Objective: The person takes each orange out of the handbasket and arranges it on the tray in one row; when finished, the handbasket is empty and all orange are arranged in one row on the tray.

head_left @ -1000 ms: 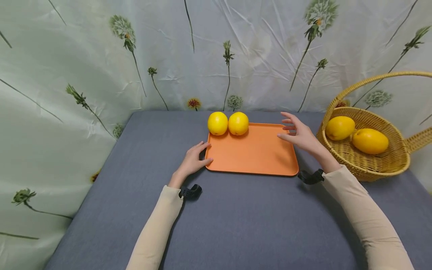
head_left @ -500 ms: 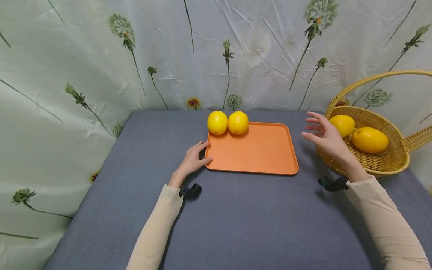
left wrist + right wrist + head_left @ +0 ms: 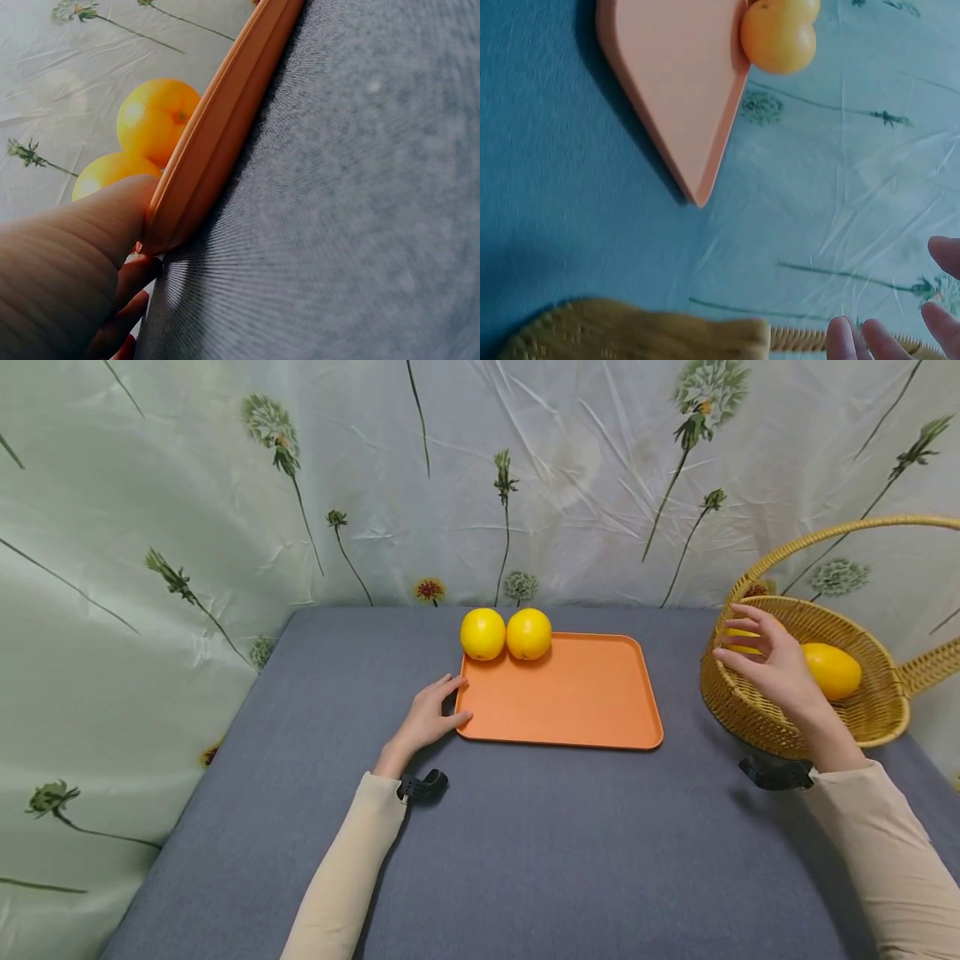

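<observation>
My left hand (image 3: 431, 718) holds the left rim of an orange tray (image 3: 585, 693), with the thumb at the near corner. In the left wrist view the thumb (image 3: 112, 214) laps over the rim and the other fingers lie below it. Two round oranges (image 3: 483, 634) sit side by side at the tray's far left. My right hand (image 3: 776, 668) is over the left rim of a wicker basket (image 3: 750, 714), fingers spread and slightly bent, holding nothing. It partly hides one oval yellow fruit (image 3: 738, 632) in the basket. Another yellow fruit (image 3: 832, 672) lies to the right.
The basket's tall arched handle (image 3: 840, 529) rises above the right hand. A blue-grey cloth (image 3: 570, 843) covers the table. Behind it hangs a pale curtain (image 3: 600, 485) printed with dandelions.
My right hand has moved rightward from above the tray's right end to over the basket, its fingers staying spread. The left hand, tray and oranges have stayed in place.
</observation>
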`<move>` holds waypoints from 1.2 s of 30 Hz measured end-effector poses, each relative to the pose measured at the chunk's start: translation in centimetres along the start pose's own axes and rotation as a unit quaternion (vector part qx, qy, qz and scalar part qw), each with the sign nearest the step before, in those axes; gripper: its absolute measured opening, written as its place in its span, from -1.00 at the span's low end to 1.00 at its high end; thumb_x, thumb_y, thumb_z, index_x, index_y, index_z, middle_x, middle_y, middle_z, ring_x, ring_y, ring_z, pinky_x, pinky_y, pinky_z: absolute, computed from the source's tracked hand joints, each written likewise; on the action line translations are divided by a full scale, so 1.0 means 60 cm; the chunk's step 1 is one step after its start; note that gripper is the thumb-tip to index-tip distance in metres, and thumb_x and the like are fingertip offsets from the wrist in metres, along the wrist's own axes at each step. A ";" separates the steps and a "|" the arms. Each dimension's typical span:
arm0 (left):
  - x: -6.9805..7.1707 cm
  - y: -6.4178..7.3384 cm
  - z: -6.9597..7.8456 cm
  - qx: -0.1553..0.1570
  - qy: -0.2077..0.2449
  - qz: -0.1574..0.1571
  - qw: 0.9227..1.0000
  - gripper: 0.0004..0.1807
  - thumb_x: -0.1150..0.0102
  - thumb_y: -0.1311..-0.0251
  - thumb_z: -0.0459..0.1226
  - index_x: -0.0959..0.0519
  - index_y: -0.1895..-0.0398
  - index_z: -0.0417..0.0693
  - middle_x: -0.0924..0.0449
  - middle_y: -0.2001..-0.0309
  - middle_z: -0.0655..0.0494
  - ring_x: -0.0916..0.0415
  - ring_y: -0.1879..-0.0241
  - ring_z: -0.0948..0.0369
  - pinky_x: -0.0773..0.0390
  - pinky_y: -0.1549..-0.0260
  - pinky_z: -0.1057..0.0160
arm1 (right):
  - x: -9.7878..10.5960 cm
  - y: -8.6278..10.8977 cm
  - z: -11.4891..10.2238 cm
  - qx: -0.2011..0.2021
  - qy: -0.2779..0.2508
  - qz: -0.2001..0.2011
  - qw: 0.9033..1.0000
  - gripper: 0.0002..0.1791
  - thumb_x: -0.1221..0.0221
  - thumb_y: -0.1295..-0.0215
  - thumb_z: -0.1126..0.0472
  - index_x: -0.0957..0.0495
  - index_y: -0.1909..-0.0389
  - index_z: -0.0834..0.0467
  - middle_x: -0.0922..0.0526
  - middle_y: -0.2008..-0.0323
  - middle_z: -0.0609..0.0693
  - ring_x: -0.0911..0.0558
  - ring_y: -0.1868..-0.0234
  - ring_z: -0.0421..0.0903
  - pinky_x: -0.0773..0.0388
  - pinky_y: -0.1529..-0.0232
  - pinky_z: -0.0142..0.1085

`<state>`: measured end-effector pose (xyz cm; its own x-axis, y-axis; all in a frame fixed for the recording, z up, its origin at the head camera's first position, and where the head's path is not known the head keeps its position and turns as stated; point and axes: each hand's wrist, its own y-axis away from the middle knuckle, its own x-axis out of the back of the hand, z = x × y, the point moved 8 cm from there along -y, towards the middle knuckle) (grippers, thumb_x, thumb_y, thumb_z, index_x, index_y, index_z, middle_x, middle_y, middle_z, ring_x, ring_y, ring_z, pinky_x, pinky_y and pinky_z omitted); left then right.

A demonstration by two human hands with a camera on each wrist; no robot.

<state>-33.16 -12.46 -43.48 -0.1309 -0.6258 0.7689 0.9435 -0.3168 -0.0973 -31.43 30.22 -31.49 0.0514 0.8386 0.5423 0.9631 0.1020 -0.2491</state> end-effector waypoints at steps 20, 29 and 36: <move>-0.002 0.000 0.003 -0.011 -0.003 0.000 1.000 -0.33 -0.21 -0.15 -0.11 -0.32 -0.32 -0.12 -0.26 -0.37 -0.15 -0.10 -0.42 -0.10 -0.08 -0.35 -0.21 | 0.075 -0.015 0.087 -0.132 0.125 0.006 0.983 -0.19 0.00 -0.33 -0.09 0.16 -0.49 -0.04 -0.03 -0.40 0.42 -0.22 -0.23 0.28 -0.32 0.02 -0.17; -0.003 0.002 0.001 -0.010 -0.001 0.000 1.000 -0.33 -0.22 -0.15 -0.13 -0.32 -0.33 -0.12 -0.28 -0.36 -0.13 -0.09 -0.43 -0.08 -0.07 -0.37 -0.19 | 0.067 -0.036 0.104 -0.139 0.163 -0.057 0.975 -0.08 -0.02 -0.33 -0.03 0.27 -0.46 0.30 0.09 -0.35 0.57 -0.02 -0.29 0.53 -0.03 -0.18 0.34; -0.001 0.000 0.002 -0.012 -0.001 0.002 1.000 -0.34 -0.22 -0.15 -0.13 -0.32 -0.32 -0.12 -0.30 -0.36 -0.11 -0.09 -0.43 -0.07 -0.07 -0.36 -0.20 | 0.055 -0.046 0.097 -0.157 0.191 -0.158 0.956 -0.01 -0.02 -0.33 -0.02 0.42 -0.43 0.35 0.25 -0.37 0.57 0.12 -0.34 0.53 0.02 -0.23 0.31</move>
<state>-33.10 -12.36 -43.44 -0.1254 -0.6254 0.7702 0.9367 -0.3305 -0.1159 -35.44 35.82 -33.66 -0.2208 0.5297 0.8189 0.9751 0.1030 0.1963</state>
